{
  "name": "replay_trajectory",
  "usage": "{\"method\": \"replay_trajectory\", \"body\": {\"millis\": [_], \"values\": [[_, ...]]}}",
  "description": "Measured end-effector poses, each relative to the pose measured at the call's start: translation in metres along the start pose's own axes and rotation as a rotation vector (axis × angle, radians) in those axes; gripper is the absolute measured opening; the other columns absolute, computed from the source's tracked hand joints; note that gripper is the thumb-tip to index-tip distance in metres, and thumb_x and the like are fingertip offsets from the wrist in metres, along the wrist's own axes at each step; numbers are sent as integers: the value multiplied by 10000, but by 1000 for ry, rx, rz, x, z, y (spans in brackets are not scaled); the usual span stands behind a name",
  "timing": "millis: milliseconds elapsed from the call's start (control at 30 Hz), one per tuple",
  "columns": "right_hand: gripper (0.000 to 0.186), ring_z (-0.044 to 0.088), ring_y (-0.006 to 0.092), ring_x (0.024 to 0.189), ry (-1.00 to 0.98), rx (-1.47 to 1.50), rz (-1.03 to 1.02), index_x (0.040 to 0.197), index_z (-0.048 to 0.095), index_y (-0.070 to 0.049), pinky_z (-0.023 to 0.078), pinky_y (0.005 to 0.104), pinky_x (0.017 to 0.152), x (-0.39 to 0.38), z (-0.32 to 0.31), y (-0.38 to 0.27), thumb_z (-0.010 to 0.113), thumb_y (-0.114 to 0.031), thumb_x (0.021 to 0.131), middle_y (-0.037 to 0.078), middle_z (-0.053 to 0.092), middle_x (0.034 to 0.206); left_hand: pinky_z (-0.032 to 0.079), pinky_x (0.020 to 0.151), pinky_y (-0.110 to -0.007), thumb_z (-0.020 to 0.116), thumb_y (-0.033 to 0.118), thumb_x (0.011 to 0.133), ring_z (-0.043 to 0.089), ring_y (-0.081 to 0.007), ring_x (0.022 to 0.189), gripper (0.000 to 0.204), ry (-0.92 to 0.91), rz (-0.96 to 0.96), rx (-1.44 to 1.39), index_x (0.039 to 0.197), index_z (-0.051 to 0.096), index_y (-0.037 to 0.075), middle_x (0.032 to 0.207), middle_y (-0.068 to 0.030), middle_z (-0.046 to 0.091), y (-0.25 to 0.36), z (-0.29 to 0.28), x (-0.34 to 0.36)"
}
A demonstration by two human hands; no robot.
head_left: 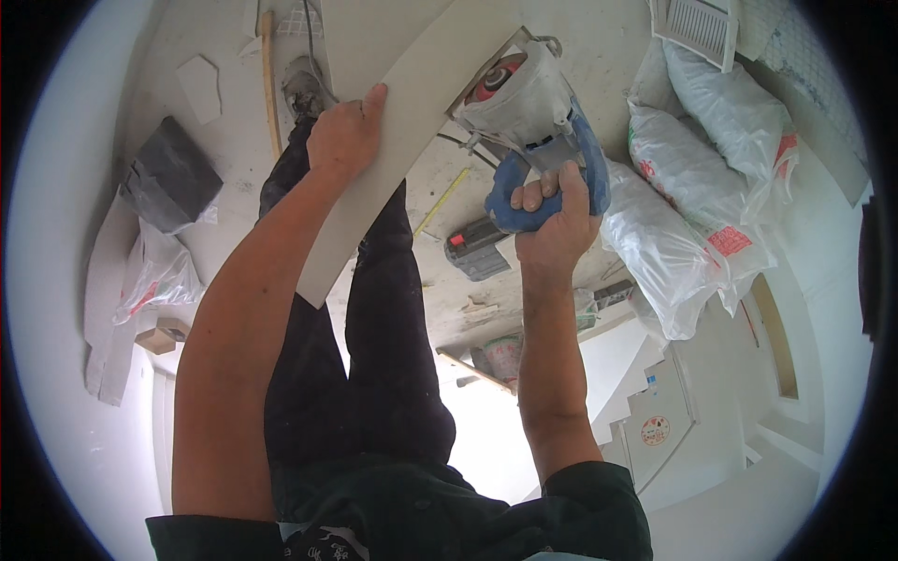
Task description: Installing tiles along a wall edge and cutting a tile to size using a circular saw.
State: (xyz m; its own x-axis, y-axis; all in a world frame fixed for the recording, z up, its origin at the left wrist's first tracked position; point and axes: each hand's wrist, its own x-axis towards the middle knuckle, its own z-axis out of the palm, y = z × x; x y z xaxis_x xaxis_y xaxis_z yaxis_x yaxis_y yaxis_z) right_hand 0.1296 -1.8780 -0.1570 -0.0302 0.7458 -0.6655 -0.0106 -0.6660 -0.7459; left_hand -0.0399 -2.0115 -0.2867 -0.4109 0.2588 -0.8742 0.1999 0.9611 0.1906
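A dusty circular saw (524, 98) with a blue handle sits at the far end of a long pale board (402, 140). My right hand (561, 220) is wrapped round the saw's handle. Part of a red and dark round piece shows inside the saw housing. The blade edge is hidden from this view. My left hand (344, 136) grips the left side of the board, its thumb side up and its other fingers partly hidden. The board slants down over my legs, its near corner pointing toward me.
White plastic sacks (692, 206) with red print lie on the right, beside a white slatted grille (697, 33). Near the saw are a dark case with a red part (477, 250) and a yellow strip (440, 201). A dark slab (173, 178) and a wooden batten (270, 84) lie left.
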Motion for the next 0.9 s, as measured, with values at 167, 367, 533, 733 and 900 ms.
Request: {"method": "replay_trajectory", "body": {"millis": [167, 367, 533, 733, 900], "values": [[119, 478, 145, 508, 0, -23, 56, 1033, 542, -40, 447, 346, 497, -3, -6, 3, 553, -103, 933, 32, 480, 678, 479, 893, -515, 280, 651, 967, 635, -428, 1003, 762, 13, -11, 5, 987, 722, 31, 1006, -251, 679, 0, 1, 1], [83, 476, 155, 537, -25, 25, 68, 943, 526, -75, 434, 369, 528, -17, -9, 6, 568, -145, 951, 31, 474, 702, 486, 877, -512, 272, 660, 964, 639, -425, 993, 765, 25, 14, -20, 981, 725, 44, 996, -245, 682, 0, -1, -3], [86, 470, 154, 544, -11, 14, 67, 944, 525, -75, 427, 368, 530, -19, -6, 5, 561, -152, 955, 31, 467, 709, 485, 879, -513, 264, 669, 962, 641, -421, 993, 773, 25, 10, -17, 982, 726, 50, 990, -243, 683, -2, -1, -1], [91, 469, 154, 546, 1, 11, 50, 945, 524, -77, 427, 365, 534, -14, -7, 0, 562, -159, 955, 29, 463, 710, 485, 883, -511, 255, 669, 964, 643, -418, 995, 778, 6, 14, 7, 994, 725, 50, 989, -242, 685, -1, -5, -3], [90, 475, 154, 548, -52, -20, 47, 949, 524, -76, 433, 363, 535, -15, -8, -1, 569, -154, 952, 26, 463, 711, 483, 892, -510, 260, 666, 964, 643, -417, 1003, 773, 15, 21, -13, 997, 730, 53, 991, -242, 686, 1, -5, -6]]}}
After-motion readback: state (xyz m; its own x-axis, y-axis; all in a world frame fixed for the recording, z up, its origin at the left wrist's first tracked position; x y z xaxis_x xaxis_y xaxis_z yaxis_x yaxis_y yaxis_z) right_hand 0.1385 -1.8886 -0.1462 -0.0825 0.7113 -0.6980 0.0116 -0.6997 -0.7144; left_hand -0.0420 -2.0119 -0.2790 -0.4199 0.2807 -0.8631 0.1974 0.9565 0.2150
